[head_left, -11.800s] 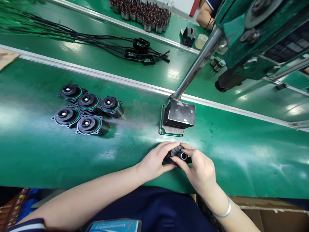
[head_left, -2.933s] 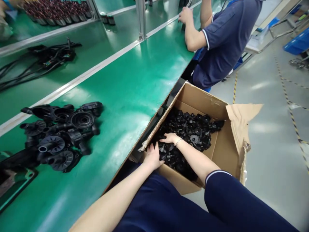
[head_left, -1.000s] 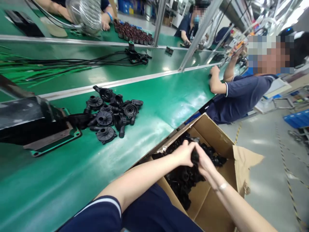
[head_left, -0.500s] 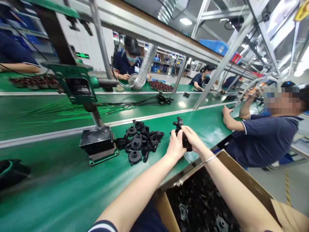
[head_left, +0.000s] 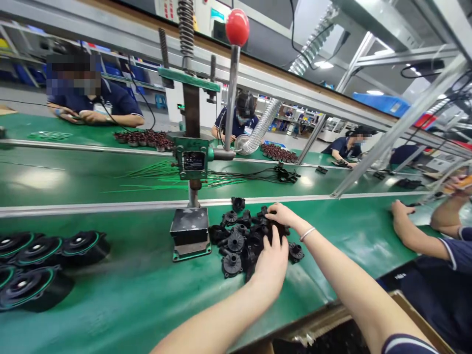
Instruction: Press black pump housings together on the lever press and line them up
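Observation:
A pile of black plastic pump parts (head_left: 235, 242) lies on the green table, right of the press base. My left hand (head_left: 271, 260) is over the near right side of the pile, its fingers apart and resting on dark parts. Across from it, my right hand (head_left: 283, 216) reaches over the far right side with its fingers bent down onto black parts. What its fingertips grip, if anything, is hidden. One loose black part (head_left: 296, 252) lies just right of my left hand.
A hand press (head_left: 191, 162) with a red knob (head_left: 237, 27) stands left of the pile. Round black housings (head_left: 40, 250) sit at far left. A cardboard box (head_left: 420, 314) is at the lower right. Co-workers' arms (head_left: 416, 226) are at right.
The view has turned left, bringing the black housings into sight. Both hands have moved from beside the pile onto it, and the black parts held between them are now among the pile.

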The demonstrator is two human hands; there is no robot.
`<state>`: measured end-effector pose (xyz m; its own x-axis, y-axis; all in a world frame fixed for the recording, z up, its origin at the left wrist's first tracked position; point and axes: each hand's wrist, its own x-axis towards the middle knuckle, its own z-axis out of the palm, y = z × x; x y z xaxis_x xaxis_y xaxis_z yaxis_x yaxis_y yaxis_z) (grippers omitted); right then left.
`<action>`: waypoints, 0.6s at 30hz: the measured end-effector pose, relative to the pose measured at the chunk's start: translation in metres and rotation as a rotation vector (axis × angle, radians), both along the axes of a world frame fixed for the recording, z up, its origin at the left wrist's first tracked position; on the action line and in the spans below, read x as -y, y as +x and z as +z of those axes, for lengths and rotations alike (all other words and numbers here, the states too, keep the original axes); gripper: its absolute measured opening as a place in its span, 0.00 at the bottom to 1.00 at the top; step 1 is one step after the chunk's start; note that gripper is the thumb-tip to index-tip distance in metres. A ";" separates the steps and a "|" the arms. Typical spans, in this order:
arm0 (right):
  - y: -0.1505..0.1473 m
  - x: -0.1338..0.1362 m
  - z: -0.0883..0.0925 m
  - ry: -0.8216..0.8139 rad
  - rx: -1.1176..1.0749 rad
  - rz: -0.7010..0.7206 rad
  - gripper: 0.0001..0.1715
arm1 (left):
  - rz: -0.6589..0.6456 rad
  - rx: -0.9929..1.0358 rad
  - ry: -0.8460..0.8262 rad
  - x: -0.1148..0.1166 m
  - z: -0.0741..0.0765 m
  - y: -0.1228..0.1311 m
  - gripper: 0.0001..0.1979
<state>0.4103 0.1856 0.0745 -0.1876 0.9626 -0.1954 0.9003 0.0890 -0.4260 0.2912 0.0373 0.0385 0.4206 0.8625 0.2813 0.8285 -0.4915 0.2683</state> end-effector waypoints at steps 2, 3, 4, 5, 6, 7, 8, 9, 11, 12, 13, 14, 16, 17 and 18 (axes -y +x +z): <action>-0.003 -0.003 0.002 0.033 0.025 0.050 0.24 | -0.119 0.005 0.030 0.014 0.004 -0.016 0.26; -0.004 -0.004 0.003 0.045 0.028 0.072 0.24 | -0.173 0.017 0.042 0.018 0.009 -0.027 0.27; -0.005 -0.005 0.005 0.053 0.026 0.088 0.25 | -0.206 0.031 0.053 0.019 0.015 -0.039 0.27; -0.006 -0.005 0.007 0.061 0.022 0.093 0.25 | -0.208 0.046 0.060 0.017 0.023 -0.053 0.27; -0.005 -0.005 0.009 0.074 0.015 0.086 0.26 | -0.179 0.061 0.064 0.011 0.031 -0.068 0.26; -0.003 -0.004 0.011 0.099 0.008 0.064 0.26 | -0.128 0.076 0.065 0.002 0.040 -0.082 0.24; 0.001 -0.001 0.012 0.139 -0.002 0.029 0.27 | -0.062 0.089 0.057 -0.010 0.049 -0.095 0.23; 0.007 0.003 0.012 0.191 -0.011 -0.016 0.27 | -0.001 0.097 0.042 -0.023 0.057 -0.105 0.21; 0.023 0.021 0.008 0.300 -0.029 -0.112 0.28 | 0.077 0.090 0.003 -0.043 0.069 -0.119 0.19; 0.031 0.034 0.003 0.342 -0.041 -0.153 0.30 | 0.094 0.076 -0.017 -0.047 0.072 -0.122 0.19; 0.039 0.050 -0.005 0.371 -0.055 -0.186 0.32 | 0.087 0.062 -0.033 -0.046 0.074 -0.124 0.18; 0.046 0.068 -0.014 0.387 -0.073 -0.211 0.35 | 0.048 0.053 -0.042 -0.039 0.074 -0.126 0.18; 0.058 0.101 -0.036 0.385 -0.115 -0.252 0.43 | -0.107 0.061 -0.033 -0.015 0.071 -0.131 0.20; 0.064 0.113 -0.046 0.368 -0.134 -0.274 0.46 | -0.202 0.073 -0.019 -0.001 0.069 -0.135 0.22; 0.069 0.122 -0.055 0.349 -0.151 -0.298 0.48 | -0.290 0.085 -0.003 0.012 0.068 -0.142 0.24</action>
<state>0.4789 0.0635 0.0197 0.1051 0.9820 0.1572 0.8387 -0.0026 -0.5446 0.1492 0.0253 0.1063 0.6246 0.7107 0.3237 0.6281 -0.7035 0.3326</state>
